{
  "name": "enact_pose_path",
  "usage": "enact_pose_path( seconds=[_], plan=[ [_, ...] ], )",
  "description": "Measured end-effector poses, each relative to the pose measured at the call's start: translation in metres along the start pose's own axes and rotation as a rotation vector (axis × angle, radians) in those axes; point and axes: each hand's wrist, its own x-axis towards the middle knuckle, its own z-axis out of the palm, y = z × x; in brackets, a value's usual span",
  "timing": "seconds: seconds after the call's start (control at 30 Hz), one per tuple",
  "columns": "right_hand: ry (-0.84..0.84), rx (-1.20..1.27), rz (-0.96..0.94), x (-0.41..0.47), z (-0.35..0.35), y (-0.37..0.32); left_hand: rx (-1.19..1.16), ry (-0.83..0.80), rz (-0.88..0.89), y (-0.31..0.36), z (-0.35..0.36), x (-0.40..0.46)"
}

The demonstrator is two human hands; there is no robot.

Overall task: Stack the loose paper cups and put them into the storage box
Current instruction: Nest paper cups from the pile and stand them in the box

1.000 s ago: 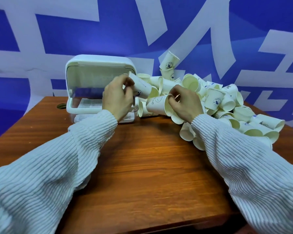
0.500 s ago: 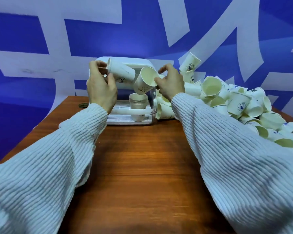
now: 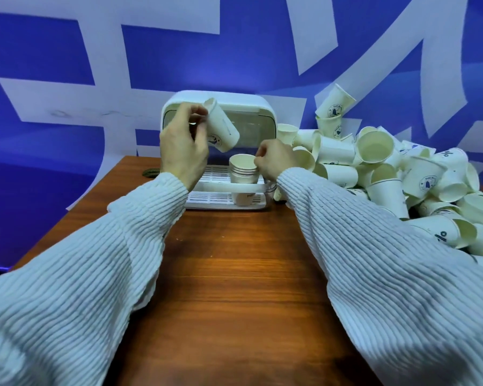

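A white storage box (image 3: 260, 107) with its lid raised stands at the far edge of the wooden table (image 3: 234, 274). Inside it a stack of several nested paper cups (image 3: 243, 169) stands upright. My right hand (image 3: 275, 160) pinches the rim of the top cup in that stack. My left hand (image 3: 183, 143) holds a single white paper cup (image 3: 221, 126) tilted above the box, to the upper left of the stack. A large heap of loose paper cups (image 3: 388, 168) lies to the right of the box.
A blue and white wall (image 3: 67, 79) rises right behind the table. The loose cups spread to the table's right edge, some leaning on the wall. A small dark object (image 3: 150, 172) lies on the table left of the box.
My right hand has lowered its cup onto the stack inside the box. My left hand keeps its cup raised and has tilted it more upright. The view has moved closer.
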Motion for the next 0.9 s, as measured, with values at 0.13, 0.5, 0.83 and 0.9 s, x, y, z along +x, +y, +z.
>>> enact_pose_path(
  seconds=[0.13, 0.5, 0.83, 0.9],
  plan=[
    [0.043, 0.102, 0.033, 0.006, -0.005, 0.005, 0.007, -0.071, 0.052, 0.001, 0.015, 0.006],
    [0.205, -0.002, -0.015, -0.008, -0.037, 0.041, 0.380, -0.564, 0.190, -0.017, 0.046, -0.027],
    [-0.300, -0.841, -0.491, -0.029, -0.039, 0.078, 0.374, -0.411, 0.242, -0.016, 0.046, -0.044],
    [-0.255, -0.873, -0.544, -0.032, -0.038, 0.082, 0.349, -0.395, 0.260, -0.010, 0.047, -0.050]
  ],
)
